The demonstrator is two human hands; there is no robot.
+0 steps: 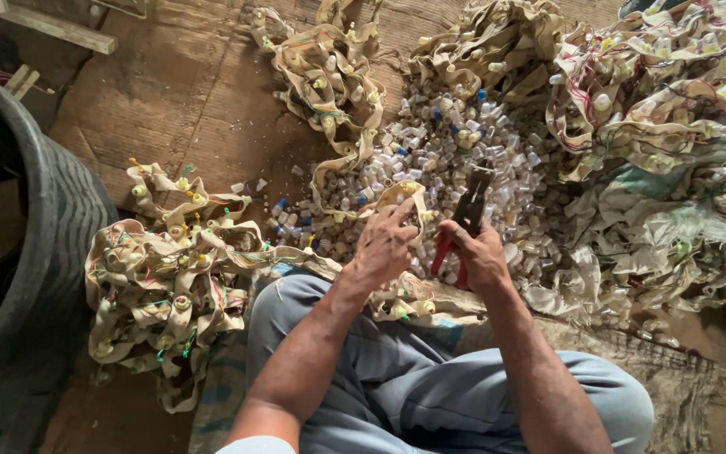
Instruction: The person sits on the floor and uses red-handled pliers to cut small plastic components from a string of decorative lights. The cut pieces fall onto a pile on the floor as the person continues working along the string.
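I sat on the floor (170,92) with my legs folded. My left hand (384,248) gripped a tan cloth strip (405,195) with small plastic caps on it, fingers wrapped tight around it. My right hand (482,252) squeezed the red handles of the pliers (466,220), and the jaws pointed to 12 o'clock, just beside the strip. To do this well, I judged I should keep the strip tight and bite only at the cap. A pile of loose caps (455,160) lay at 12 o'clock. A heap of strips (170,286) sat at 9 o'clock, near a big dark tub (52,219).
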